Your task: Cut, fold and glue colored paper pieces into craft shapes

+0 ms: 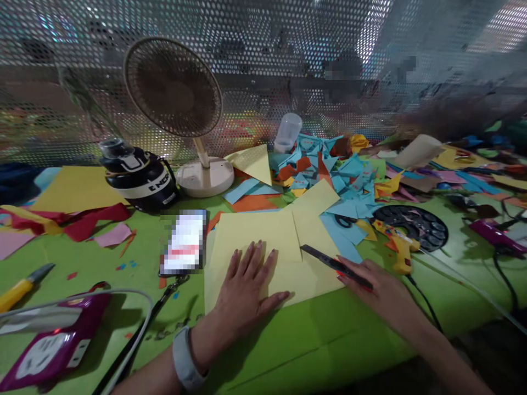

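The yellow paper (255,233) is lying on the green table (304,351). The left hand (247,285) is pressing it flat, fingers spread. The right hand (379,291) is gripping the knife (317,254), its blade tip over the paper.

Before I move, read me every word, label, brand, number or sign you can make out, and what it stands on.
"NC", with a further unclear letter: white band of the black bottle.
Small print below it: too small to read.
Purple device at left: markings too blurred to read.
Phone screen: pixelated, nothing readable.
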Motion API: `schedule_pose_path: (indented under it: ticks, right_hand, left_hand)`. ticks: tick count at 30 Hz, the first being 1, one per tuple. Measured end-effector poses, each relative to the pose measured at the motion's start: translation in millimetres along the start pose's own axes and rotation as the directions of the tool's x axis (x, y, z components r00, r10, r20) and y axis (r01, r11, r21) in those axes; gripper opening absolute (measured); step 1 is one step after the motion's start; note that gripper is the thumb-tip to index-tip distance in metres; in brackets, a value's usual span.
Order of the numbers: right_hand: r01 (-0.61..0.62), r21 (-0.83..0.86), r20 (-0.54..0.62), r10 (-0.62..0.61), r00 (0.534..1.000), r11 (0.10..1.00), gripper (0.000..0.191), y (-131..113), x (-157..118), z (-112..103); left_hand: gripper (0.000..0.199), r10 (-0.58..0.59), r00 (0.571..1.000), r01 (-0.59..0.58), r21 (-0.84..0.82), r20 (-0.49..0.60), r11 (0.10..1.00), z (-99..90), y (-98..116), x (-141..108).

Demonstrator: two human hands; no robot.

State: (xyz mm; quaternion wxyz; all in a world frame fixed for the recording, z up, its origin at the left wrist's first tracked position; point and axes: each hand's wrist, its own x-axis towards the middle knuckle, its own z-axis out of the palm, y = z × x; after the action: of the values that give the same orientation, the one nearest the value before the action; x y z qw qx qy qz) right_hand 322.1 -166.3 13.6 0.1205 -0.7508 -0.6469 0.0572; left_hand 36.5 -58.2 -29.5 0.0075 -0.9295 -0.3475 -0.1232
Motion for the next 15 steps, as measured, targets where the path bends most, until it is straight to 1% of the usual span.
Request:
schedule_pose_path:
  ticks: [6,9,15]
  right_hand:
    - [0.045,-0.004,-0.031,-0.045,0.999,0.999,0.047,-1.8,-0.1,-0.2]
    - [0.059,0.016,-0.014,-0.058,0.998,0.998,0.046,-0.9,-0.7,0.0]
    - [0.137,0.074,0.02,-0.139,0.99,0.988,0.045,2.0,0.0,-0.1]
  left_hand:
    - [0.077,0.004,1.0,-0.004,-0.004,-0.019,1.0,2.2,-0.5,-0.4]
    - [0.076,0.011,1.0,-0.011,0.002,-0.022,1.0,2.4,-0.9,-0.3]
    - [0.076,0.011,1.0,-0.01,0.023,-0.015,1.0,1.3,-0.8,0.2]
